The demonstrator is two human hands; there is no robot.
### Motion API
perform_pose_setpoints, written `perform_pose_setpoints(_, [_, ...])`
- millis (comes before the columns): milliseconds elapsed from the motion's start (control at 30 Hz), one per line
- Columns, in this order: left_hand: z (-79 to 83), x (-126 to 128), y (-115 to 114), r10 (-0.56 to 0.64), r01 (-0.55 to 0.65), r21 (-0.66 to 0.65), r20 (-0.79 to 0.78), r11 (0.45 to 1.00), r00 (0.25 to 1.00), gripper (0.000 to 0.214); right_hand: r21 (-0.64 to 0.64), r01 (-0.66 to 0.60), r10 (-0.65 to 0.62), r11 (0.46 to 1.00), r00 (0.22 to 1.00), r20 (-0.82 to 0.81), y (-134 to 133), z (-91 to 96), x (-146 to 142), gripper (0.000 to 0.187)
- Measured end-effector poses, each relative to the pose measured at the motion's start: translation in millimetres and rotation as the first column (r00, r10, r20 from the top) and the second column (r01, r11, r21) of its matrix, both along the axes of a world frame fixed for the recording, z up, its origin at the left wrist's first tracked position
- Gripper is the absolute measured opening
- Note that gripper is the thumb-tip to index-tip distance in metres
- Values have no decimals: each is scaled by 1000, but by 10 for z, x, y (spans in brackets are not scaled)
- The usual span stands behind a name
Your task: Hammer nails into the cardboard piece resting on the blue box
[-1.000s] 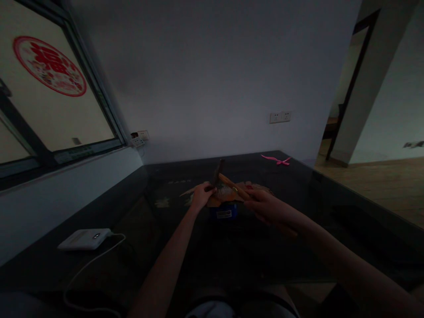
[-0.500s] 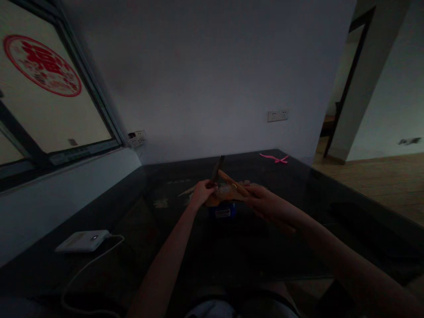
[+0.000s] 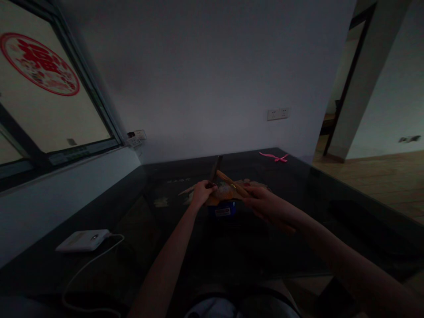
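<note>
My left hand [image 3: 201,193] is closed on a dark, flat, narrow strip [image 3: 217,166] that slants up and away from the fingers. My right hand [image 3: 261,201] grips a light-brown wooden stick [image 3: 228,179] with a shiny gold-coloured spot partway along. Its far tip points up and left, close to the dark strip; I cannot tell if they touch. Beneath both hands lies an orange-brown object [image 3: 225,192], partly hidden and too dark to name. Below it shows a blue container [image 3: 224,209] with a white label, on the dark glossy table [image 3: 198,247].
A white power bank [image 3: 82,240] with a cable lies on the table's left side. A pink ribbon-like strip [image 3: 280,158] rests at the back right. A dark flat object [image 3: 367,227] lies on the right. Behind stands a white wall [image 3: 205,79] with sockets.
The dark strip leans slightly further left at its top. The wooden stick's tip has shifted a little to the left. Both hands stay almost in place.
</note>
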State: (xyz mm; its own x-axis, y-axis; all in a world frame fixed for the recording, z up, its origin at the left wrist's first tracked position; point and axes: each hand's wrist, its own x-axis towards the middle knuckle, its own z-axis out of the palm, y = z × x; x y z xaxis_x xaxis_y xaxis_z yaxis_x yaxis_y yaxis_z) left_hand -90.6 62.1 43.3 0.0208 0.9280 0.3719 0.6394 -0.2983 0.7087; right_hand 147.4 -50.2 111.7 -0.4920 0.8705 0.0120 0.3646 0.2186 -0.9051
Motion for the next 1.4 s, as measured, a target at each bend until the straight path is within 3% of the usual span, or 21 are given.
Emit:
perform_pose_setpoints(233, [0, 5, -3, 13, -13, -5, -51, 1000, 999, 21, -58, -1, 2, 998, 1000, 15, -8, -5, -1, 23])
perform_pose_setpoints(433, [-34, -3, 22, -10, 10, 0, -43, 1000, 999, 14, -19, 6, -7, 1000, 1000, -15, 15, -35, 21, 27])
perform_pose_setpoints(633, [-11, 4, -19, 21, -22, -4, -56, 1000, 998, 20, -73, 5, -3, 997, 1000, 30, -11, -20, 9, 15])
perform_pose_setpoints(1000, [-22, -15, -24, -6, 6, 11, -73, 1000, 997, 17, -79, -32, 26, 996, 997, -77, -12, -85, 40, 26])
perform_pose_setpoints(1233, [72, -17, -97, -102, 102, 39, 0, 994, 995, 18, -101, -72, 34, 992, 940, -338, -26, -388, 90, 40])
perform_pose_setpoints(1400, [229, -42, -437, -4, 19, 305, -49, 952, 999, 32, -109, -38, -31, 993, 822, -568, 73, -677, 33, 50])
